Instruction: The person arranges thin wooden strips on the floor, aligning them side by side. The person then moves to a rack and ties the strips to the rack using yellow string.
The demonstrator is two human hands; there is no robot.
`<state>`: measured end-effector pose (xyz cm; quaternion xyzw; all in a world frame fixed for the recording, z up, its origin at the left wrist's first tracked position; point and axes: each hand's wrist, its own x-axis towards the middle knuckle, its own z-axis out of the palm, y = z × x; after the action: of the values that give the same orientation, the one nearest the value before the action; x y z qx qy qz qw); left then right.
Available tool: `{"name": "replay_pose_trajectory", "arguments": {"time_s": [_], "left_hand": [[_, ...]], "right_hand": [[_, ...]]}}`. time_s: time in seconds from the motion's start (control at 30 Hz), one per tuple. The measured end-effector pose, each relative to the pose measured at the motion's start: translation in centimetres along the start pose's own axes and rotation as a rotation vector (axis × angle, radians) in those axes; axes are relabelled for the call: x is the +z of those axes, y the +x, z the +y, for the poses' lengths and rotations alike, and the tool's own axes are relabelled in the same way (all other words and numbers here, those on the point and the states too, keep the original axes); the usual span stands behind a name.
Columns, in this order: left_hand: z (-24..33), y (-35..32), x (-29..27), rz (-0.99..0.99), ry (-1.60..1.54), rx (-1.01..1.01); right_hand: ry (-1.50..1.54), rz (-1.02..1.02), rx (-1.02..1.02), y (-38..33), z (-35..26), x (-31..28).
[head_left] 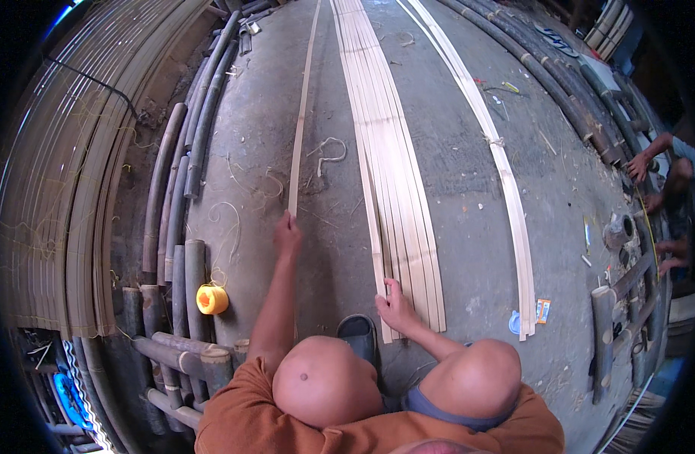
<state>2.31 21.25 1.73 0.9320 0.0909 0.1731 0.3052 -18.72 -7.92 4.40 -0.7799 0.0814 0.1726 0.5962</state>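
Note:
My left hand (288,236) is closed round a single thin bamboo slat (306,106), which stretches away from me over the floor. Side by side in front of me lies a row of pale bamboo slats (397,166), running far ahead. Near their close end, my right hand (397,309) has its fingers curled on the leftmost slat (373,227) of that row. A narrow gap shows between this slat and its neighbours. Part of the right hand's grip is hidden by its own fingers.
A tied pair of slats (506,174) lies to the right. An orange twine roll (212,299) stands at the left beside bamboo poles (166,181). Stacked slats (52,227) fill the far left. At the right edge, other people's hands (641,163) are near more poles (544,64).

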Motion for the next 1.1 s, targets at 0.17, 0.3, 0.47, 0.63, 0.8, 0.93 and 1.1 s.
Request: {"name": "replay_pose_trajectory", "arguments": {"time_s": [0.17,0.3,0.47,0.63,0.8,0.93,1.1], "left_hand": [[-4.6,-1.7,-1.2,-0.107,0.143,-0.056],[-5.4,-2.5,-1.2,-0.151,0.119,-0.189],[-5.7,-2.2,-0.8,-0.022,0.216,-0.145],[1.6,-0.6,0.1,0.018,0.04,0.089],[13.1,-3.4,2.7,-0.148,-0.195,0.267],[13.9,-7.5,6.6,-0.519,0.027,0.153],[14.3,-9.8,8.6,-0.617,0.037,0.039]], "right_hand": [[-0.178,0.082,-0.43,-1.3,-0.8,-0.1],[-0.171,0.085,-0.498,-1.7,-0.3,1.0],[-0.011,-0.056,-0.244,-1.5,-1.1,2.0],[0.05,-0.072,-0.132,0.6,-0.6,3.8],[-0.153,-0.027,-0.249,2.6,-0.1,2.6],[-0.431,0.03,-0.34,2.6,1.6,0.0],[-0.467,0.028,-0.329,1.2,3.8,-2.9]]}}
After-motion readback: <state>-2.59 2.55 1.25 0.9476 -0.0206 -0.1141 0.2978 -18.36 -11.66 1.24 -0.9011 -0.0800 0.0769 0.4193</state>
